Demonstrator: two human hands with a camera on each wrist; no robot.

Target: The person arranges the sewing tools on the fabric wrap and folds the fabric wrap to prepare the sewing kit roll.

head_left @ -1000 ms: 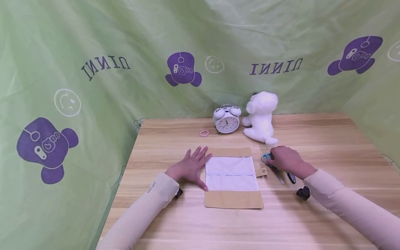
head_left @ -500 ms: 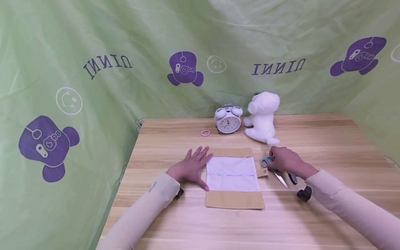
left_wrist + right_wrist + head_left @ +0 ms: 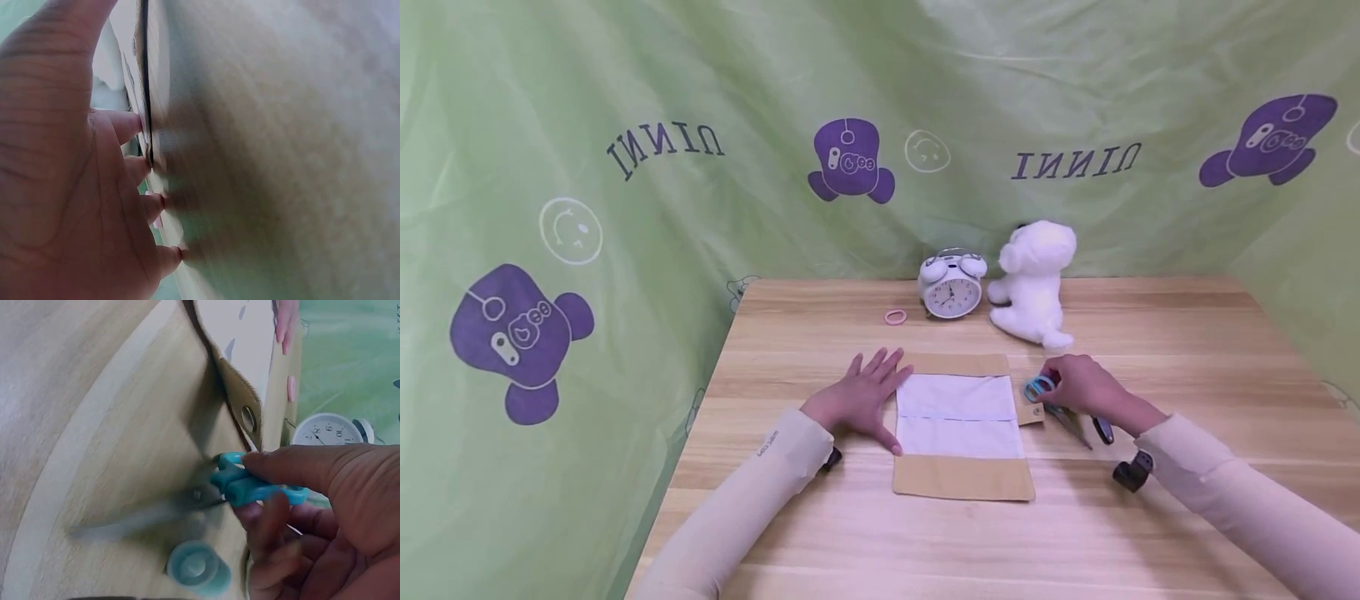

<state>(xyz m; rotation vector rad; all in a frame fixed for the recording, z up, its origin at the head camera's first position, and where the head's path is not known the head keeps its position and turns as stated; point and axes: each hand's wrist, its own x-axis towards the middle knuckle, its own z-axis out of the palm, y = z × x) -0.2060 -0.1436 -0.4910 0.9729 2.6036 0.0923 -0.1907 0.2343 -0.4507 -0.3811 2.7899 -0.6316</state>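
Note:
A tan fabric case [image 3: 962, 479] with a white lining lies spread on the table, its snap tab [image 3: 1032, 414] pointing right. My left hand [image 3: 861, 404] rests with spread fingers along the case's left edge; the left wrist view shows the fingertips [image 3: 128, 127] at that edge. Just right of the tab, my right hand [image 3: 1084, 385] pinches a pair of scissors [image 3: 244, 487] by the teal handles. Their blades [image 3: 131, 522] point toward the person and look blurred. Beneath the scissors in the right wrist view stands a small teal round thing [image 3: 199, 569], its kind unclear.
A dark, slim object [image 3: 1102, 430] lies beside the right hand, partly hidden. Toward the back are a white alarm clock [image 3: 952, 293], a white plush animal [image 3: 1036, 279] and a pink ring [image 3: 895, 317]. A green printed curtain [image 3: 775, 208] hangs behind the table.
The scissors have turned in my right hand: their blades showed broad half a second ago and look narrow now. The right hand has shifted slightly left; my left hand keeps its place on the case.

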